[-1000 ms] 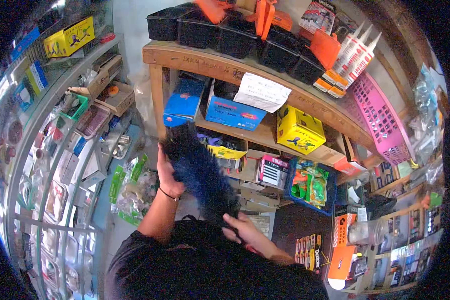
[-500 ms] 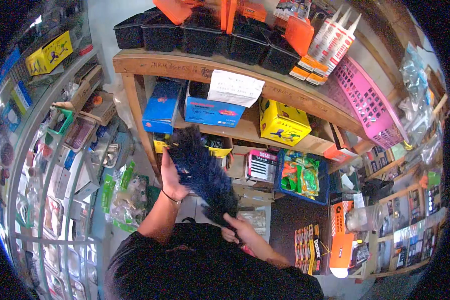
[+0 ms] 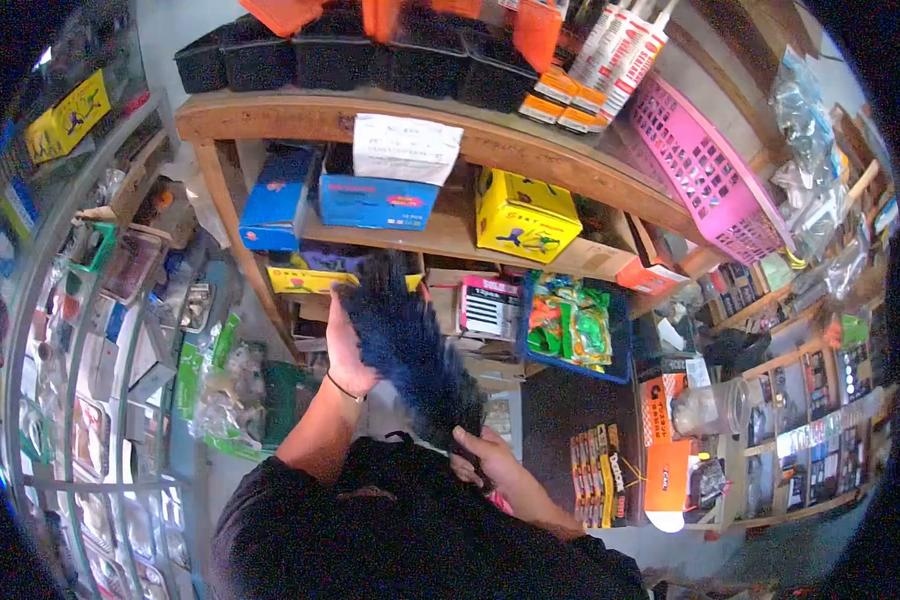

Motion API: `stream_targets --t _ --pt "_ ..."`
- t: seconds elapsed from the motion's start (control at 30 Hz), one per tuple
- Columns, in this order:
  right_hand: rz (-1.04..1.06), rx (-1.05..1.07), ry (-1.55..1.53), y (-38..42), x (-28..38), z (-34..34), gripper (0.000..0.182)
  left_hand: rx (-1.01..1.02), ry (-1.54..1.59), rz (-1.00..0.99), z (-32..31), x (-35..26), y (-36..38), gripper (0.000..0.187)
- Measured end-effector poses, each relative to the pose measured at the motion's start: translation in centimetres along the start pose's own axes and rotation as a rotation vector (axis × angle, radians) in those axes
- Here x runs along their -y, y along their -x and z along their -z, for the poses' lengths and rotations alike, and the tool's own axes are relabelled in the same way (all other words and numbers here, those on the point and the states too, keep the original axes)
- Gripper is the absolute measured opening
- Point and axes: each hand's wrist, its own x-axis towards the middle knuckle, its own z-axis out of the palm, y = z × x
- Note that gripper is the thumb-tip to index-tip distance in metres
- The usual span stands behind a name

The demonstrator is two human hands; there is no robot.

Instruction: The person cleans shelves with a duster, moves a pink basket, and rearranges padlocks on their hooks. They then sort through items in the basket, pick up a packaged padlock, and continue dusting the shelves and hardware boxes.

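A dark blue-black feather duster, blurred by motion, slants across the middle of the view in front of my chest. Its handle end is wrapped by the fingers of my right hand, at the lower right. My left hand, wearing a thin dark wristband, is open and upright along the left side of the feathers, palm toward them. Part of its fingers is hidden behind the duster. Just beyond the feathers is a yellow box on the lower shelf.
Ahead stands a wooden shelf with black bins, sealant tubes, a pink basket, blue boxes and a yellow box. A blue tray of green packets sits lower right. Glass shelving lines the left.
The shelf and its goods have shifted left and slightly up in view. Both hands keep nearly the same position, and the feathers are more blurred, their upper end slightly further right.
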Motion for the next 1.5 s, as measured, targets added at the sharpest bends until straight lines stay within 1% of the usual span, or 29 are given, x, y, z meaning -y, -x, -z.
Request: stream_targets --t 0.07,0.1,0.13,0.17,0.2,0.23,0.3,0.4,0.47,0.53,0.6,0.67,0.7,0.73,0.8,0.83,0.87,0.93,1.0,1.03,1.07,1.13,1.2,1.27,1.33,1.4,1.43,1.47,1.5 --pt "-0.026 -0.143 0.033 1.5 0.2 0.8 0.027 -0.007 0.024 0.042 0.5 2.3 -0.4 0.064" --pt "-0.091 -0.101 0.095 2.4 0.4 0.9 0.027 -0.006 -0.046 0.057 0.7 3.5 -0.4 0.061" --pt "-0.046 -0.241 0.053 4.1 0.2 0.0 0.028 -0.002 -0.043 0.064 2.3 4.8 -0.6 0.061" --pt "-0.046 -0.153 0.115 4.9 -0.3 1.3 0.028 0.008 0.018 0.095 5.0 6.4 -1.1 0.063" --pt "-0.042 -0.064 0.177 5.6 -0.9 2.8 0.029 0.018 0.077 0.127 4.7 8.0 -1.3 0.065" --pt "-0.028 -0.071 0.171 6.2 -1.5 4.2 0.029 -0.086 0.117 0.154 4.3 9.3 -0.6 0.066" --pt "0.106 -0.045 -0.043 7.7 -2.8 6.4 0.029 -0.133 0.045 0.166 0.1 11.6 -0.4 0.065" --pt "0.099 -0.056 -0.095 9.9 -4.6 7.5 0.030 -0.223 -0.024 0.197 -1.8 14.9 -0.1 0.056" --pt "0.088 -0.082 -0.112 11.7 -5.1 8.4 0.031 -0.055 0.013 0.218 -0.6 16.6 0.3 0.072" --pt "0.121 -0.117 -0.140 13.3 -5.6 10.3 0.030 -0.055 0.028 0.256 -0.8 18.1 0.6 0.072" --pt "0.102 -0.106 -0.108 14.6 -6.3 11.4 0.029 -0.273 -0.084 0.209 -2.8 20.2 1.2 0.066" --pt "0.074 -0.104 -0.057 15.9 -6.9 12.2 0.028 -0.254 -0.054 0.200 -1.2 22.0 1.5 0.065" --pt "0.097 -0.247 -0.116 16.3 -7.0 11.5 0.028 -0.143 -0.098 0.226 0.1 22.7 1.5 0.067" --pt "0.105 -0.239 -0.110 16.9 -7.0 12.4 0.028 -0.029 -0.143 0.254 0.1 23.4 1.5 0.069" --pt "0.049 0.013 -0.187 18.2 -7.4 15.4 0.025 0.044 -0.196 0.231 -0.9 25.0 1.8 0.068" --pt "0.096 0.278 -0.382 17.2 -9.3 18.2 0.024 -0.106 -0.151 0.214 -1.8 25.6 1.8 0.065" --pt "0.098 0.290 -0.381 17.5 -8.9 17.6 0.024 -0.257 -0.108 0.194 -2.2 25.9 1.7 0.063" --pt "0.087 -0.055 -0.208 18.3 -8.1 15.2 0.023 -0.271 -0.111 0.202 -0.8 25.8 1.7 0.062" --pt "0.155 0.007 -0.173 17.1 -9.3 15.3 0.021 -0.196 -0.198 0.196 1.1 25.4 1.6 0.064" --pt "0.129 -0.034 -0.186 17.0 -9.2 15.1 0.020 -0.054 -0.241 0.311 1.4 25.0 1.6 0.065" --pt "0.102 -0.080 -0.192 17.1 -8.8 15.1 0.020 -0.050 -0.246 0.332 0.9 25.0 1.0 0.065" --pt "0.029 -0.111 -0.277 17.1 -7.5 14.9 0.020 -0.272 -0.158 0.199 -0.4 25.3 -0.2 0.063" --pt "0.141 -0.108 -0.249 15.5 -8.7 14.6 0.021 -0.240 -0.161 0.230 0.0 25.1 -1.1 0.061" --pt "0.176 -0.070 -0.187 14.7 -8.3 14.1 0.022 -0.111 -0.107 0.357 3.6 24.2 -1.7 0.060" --pt "0.007 -0.273 -0.268 15.1 -5.6 12.1 0.021 -0.099 -0.015 0.407 5.0 23.9 -3.0 0.064" --pt "0.011 -0.275 -0.230 13.9 -5.4 12.9 0.023 -0.128 -0.151 0.357 2.7 23.3 -4.4 0.065" --pt "0.025 -0.280 -0.279 13.3 -5.0 12.6 0.025 -0.309 -0.093 0.340 2.7 23.0 -5.4 0.068" --pt "0.040 -0.286 -0.331 12.7 -4.5 12.0 0.026 -0.305 -0.078 0.358 3.4 22.3 -6.0 0.068" --pt "0.046 -0.440 -0.315 11.7 -3.9 9.9 0.026 -0.209 -0.104 0.403 4.6 21.4 -6.4 0.068"
